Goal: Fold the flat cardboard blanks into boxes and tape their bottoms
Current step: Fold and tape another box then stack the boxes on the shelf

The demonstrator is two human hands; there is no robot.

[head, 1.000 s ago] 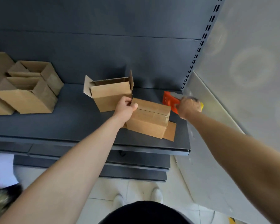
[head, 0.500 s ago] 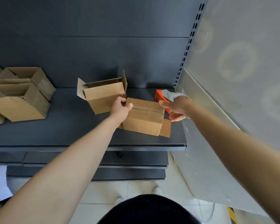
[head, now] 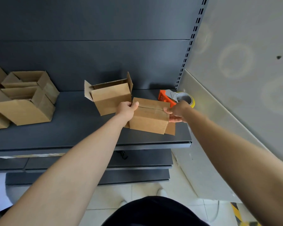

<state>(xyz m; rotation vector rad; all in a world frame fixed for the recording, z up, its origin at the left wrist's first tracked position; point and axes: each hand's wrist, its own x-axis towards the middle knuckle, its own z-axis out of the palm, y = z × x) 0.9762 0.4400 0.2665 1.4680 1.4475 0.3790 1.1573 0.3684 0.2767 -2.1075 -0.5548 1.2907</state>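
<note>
A small cardboard box [head: 149,119] lies bottom-up on the dark shelf [head: 72,128], with a strip of tape along its closed seam and flaps spread under it. My left hand [head: 127,110] grips its upper left corner. My right hand [head: 177,111] holds its right end, fingers on the seam and side. An orange tape dispenser [head: 171,97] with a yellow roll lies on the shelf just behind my right hand, free of both hands. A second box [head: 110,97] stands upright with open flaps, right behind my left hand.
Several folded boxes [head: 23,98] are piled at the shelf's left end. A grey wall panel [head: 235,95] closes off the right side. Lower shelves [head: 129,162] jut out beneath, and my shoes stand on the tiled floor.
My right hand has let go of the tape dispenser, left it on the shelf and come left onto the box's right end. My left hand has stayed on the box.
</note>
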